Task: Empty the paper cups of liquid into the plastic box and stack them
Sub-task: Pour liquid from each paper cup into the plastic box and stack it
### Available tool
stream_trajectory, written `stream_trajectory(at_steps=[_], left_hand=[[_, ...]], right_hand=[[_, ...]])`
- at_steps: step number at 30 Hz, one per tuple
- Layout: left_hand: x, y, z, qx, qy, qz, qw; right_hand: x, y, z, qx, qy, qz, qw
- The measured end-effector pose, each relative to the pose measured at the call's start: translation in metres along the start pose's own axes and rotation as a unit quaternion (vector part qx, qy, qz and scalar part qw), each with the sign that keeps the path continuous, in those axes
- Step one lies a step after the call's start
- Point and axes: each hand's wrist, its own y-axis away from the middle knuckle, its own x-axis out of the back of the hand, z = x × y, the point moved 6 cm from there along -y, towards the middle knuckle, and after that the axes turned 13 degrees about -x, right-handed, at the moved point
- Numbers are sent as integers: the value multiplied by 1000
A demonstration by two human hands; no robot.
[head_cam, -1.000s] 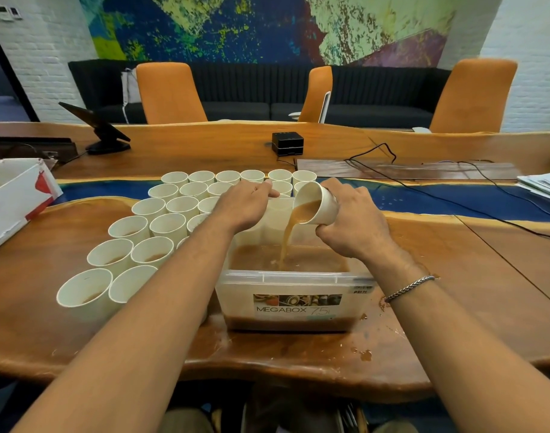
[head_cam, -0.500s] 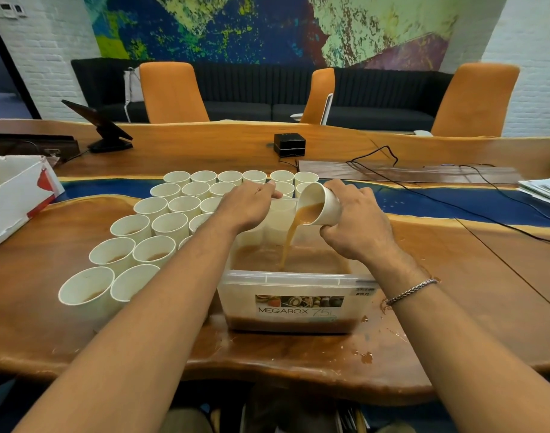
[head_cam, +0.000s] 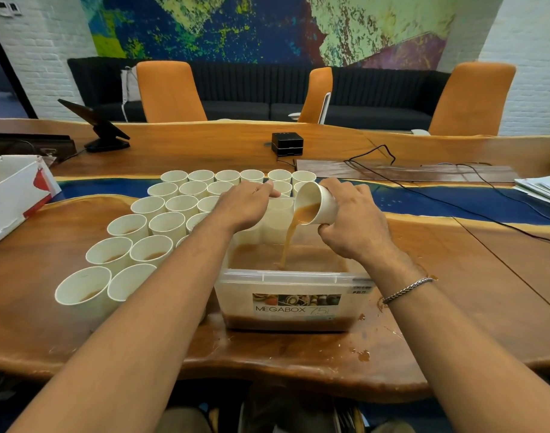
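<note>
White carton (head_cam: 14,195) at the far left edge of the table (head_cam: 33,292). Black stand (head_cam: 95,126) behind it, further back. Cups (head_cam: 161,226) stand upright in tight rows left of centre, rims touching, several with a little brown liquid at the bottom; the back rows reach the blue strip. Left hand (head_cam: 245,207) is over the box's far left corner, fingers curled under, thumb pointing right; cannot tell if it grips the rim, a cup or nothing. Box (head_cam: 286,295), clear plastic, sits near the table's front centre, just right of the cups, with brown liquid (head_cam: 314,260) pooled inside. Tilted cup (head_cam: 317,204) is above the box's far side, mouth down and left, a brown stream running from its lip into the box. Right hand (head_cam: 354,223) wraps that cup from the right, fingers and thumb clamped on its wall. Bracelet (head_cam: 408,289) on the right wrist. Brown spills (head_cam: 362,354) on the table near the box's right front corner. Papers (head_cam: 542,190) at the far right edge.
</note>
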Motion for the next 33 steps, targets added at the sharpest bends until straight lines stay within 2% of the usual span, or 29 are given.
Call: stream_trajectory(at_steps=[33], left_hand=[[0, 4, 5, -2, 2, -5, 1000]], right_hand=[[1, 2, -4, 44, 52, 29, 997]])
